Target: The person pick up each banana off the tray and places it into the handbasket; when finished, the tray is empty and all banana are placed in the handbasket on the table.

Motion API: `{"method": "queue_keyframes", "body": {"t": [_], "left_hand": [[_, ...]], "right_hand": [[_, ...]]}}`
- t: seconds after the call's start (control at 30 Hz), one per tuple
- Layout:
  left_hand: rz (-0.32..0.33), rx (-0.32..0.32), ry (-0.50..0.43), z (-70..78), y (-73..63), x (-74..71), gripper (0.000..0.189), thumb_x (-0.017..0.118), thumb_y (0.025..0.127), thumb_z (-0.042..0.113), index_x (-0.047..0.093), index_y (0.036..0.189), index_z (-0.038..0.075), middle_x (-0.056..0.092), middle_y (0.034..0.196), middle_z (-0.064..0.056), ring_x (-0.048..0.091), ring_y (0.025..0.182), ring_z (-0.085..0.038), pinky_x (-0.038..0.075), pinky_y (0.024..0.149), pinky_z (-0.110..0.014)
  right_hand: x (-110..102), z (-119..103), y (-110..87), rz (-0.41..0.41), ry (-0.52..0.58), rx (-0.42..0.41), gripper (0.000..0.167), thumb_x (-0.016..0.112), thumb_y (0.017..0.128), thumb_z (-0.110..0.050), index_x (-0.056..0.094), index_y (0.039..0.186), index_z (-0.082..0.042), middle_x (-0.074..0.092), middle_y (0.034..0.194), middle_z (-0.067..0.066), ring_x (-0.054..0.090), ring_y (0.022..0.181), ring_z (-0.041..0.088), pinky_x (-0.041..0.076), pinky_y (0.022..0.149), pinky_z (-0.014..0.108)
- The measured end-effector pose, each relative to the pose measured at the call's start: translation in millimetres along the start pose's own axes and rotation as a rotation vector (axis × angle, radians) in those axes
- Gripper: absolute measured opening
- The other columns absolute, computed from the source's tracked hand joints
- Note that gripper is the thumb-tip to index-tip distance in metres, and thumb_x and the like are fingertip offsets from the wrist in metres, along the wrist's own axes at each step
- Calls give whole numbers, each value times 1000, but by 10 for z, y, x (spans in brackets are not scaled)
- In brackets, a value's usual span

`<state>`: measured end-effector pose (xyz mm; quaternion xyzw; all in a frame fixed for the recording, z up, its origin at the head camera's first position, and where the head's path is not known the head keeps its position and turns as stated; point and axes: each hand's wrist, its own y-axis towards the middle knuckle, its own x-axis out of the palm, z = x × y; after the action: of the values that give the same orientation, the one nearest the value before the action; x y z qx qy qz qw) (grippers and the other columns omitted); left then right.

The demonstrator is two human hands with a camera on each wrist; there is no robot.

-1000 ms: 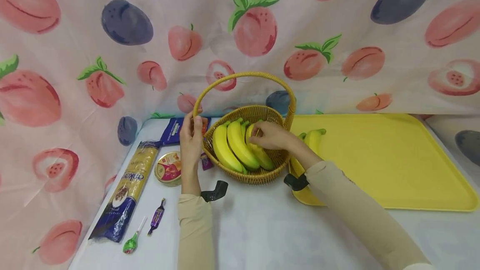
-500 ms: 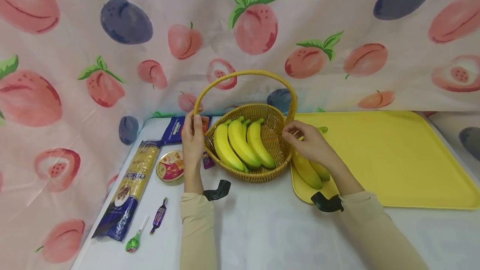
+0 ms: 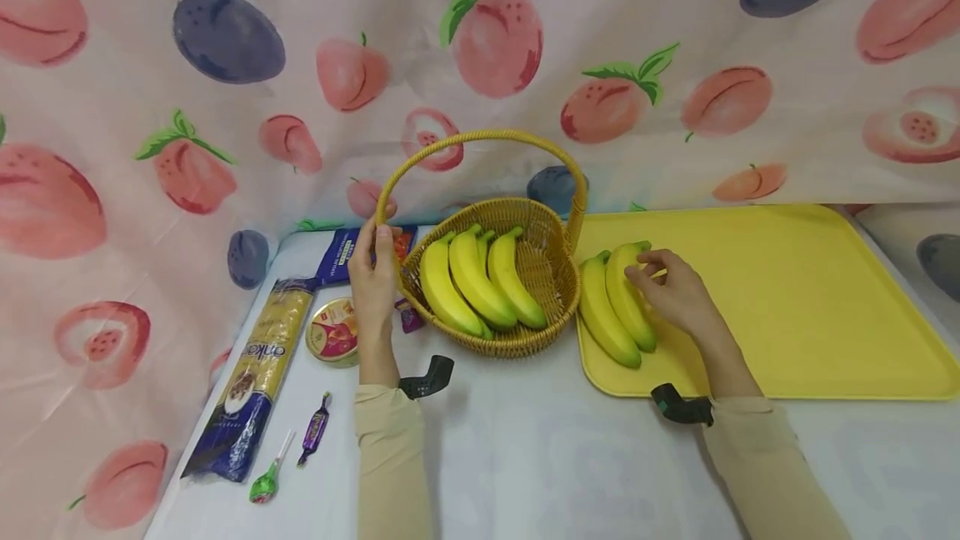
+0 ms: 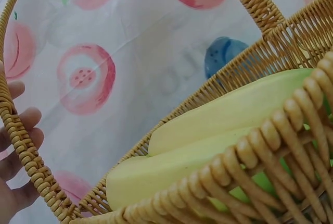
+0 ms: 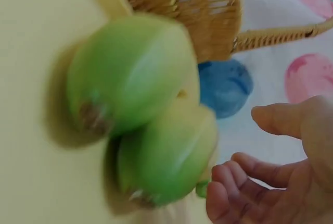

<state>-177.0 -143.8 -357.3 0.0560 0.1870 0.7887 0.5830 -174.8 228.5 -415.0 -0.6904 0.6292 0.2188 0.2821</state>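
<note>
My left hand (image 3: 375,273) grips the handle of the yellow wicker basket (image 3: 517,348) low on its left side; in the left wrist view, fingers (image 4: 23,130) curl round the woven handle (image 4: 23,148). Several yellow bananas (image 3: 480,282) with green ends lie side by side in the basket's left and middle. On the yellow tray's left end, two more bananas (image 3: 611,315) lie together. Close over the right-hand one is my right hand (image 3: 678,294), holding nothing. In the right wrist view its thumb and fingers (image 5: 281,117) stand apart beside the green banana tips (image 5: 171,156).
The yellow tray (image 3: 787,307) extends to the right. Left of the basket lie a gold and blue pasta packet (image 3: 251,382), a round tin (image 3: 332,333), a blue packet (image 3: 337,257), a purple-wrapped candy (image 3: 314,429) and a green lollipop (image 3: 264,483). Fruit-print cloth (image 3: 495,107) hangs behind.
My right hand has let go of a banana in the basket and moved right, past the rim, to the bananas on the tray. My left hand stays on the handle.
</note>
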Motion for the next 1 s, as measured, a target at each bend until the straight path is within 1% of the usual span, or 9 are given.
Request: {"method": "queue_keyframes", "body": {"t": [0.1,0.23,0.4,0.5,0.6,0.73,0.8,0.9,1.0], "left_hand": [[-2,10,-6,26,-16,-5,34,42,101,22,55,131,12,59,99,-1,50,92,-11,36,73,-24],[0,21,-29,19,-13,-1,34,42,101,20,54,131,10,58,94,9,51,89,-11,37,71,-25],[-4,23,-26,27,-9,3,34,41,101,19,54,130,8,57,93,9,48,84,-11,36,69,-25],[-2,18,-19,41,-5,13,34,41,101,20,54,130,8,57,93,9,46,83,-11,35,69,-24],[-4,11,-10,62,8,17,34,41,102,20,53,131,8,58,95,3,46,83,-11,35,70,-23],[-6,-6,2,73,3,23,35,40,102,22,53,131,9,57,102,-17,45,84,-15,35,70,-23],[-6,-8,3,73,-2,25,35,40,102,22,53,131,8,57,103,-18,45,83,-15,35,69,-22],[-5,-6,-1,69,-6,25,34,41,102,22,53,131,9,59,96,-4,45,79,-12,35,67,-22],[-5,-6,-3,65,-11,19,34,41,102,22,54,131,9,57,92,11,46,78,-11,36,67,-22]], "right_hand": [[25,65,21,-62,-21,43,74,43,94,-54,36,138,5,48,121,23,51,107,36,46,83,43],[63,113,46,-141,-53,69,84,46,91,-59,31,141,7,49,123,25,50,109,38,43,87,48],[104,120,61,-162,-83,73,91,52,88,-61,29,142,9,49,126,26,48,113,38,41,92,50],[116,111,62,-165,-84,76,90,53,88,-58,26,144,8,48,128,26,47,114,39,40,93,52],[122,95,62,-170,-81,79,88,52,89,-57,24,146,5,46,129,27,47,115,40,39,94,52],[118,82,50,-181,-80,85,85,52,91,-53,23,146,5,46,130,28,46,115,40,40,92,52],[113,81,43,-184,-73,85,84,52,91,-52,23,146,4,45,130,28,46,114,40,41,91,51],[106,83,33,-187,-62,77,82,52,92,-51,23,146,4,45,130,27,46,114,40,41,90,51],[98,79,21,-194,-49,67,81,52,92,-50,23,146,3,44,131,26,45,114,38,40,91,50]]}}
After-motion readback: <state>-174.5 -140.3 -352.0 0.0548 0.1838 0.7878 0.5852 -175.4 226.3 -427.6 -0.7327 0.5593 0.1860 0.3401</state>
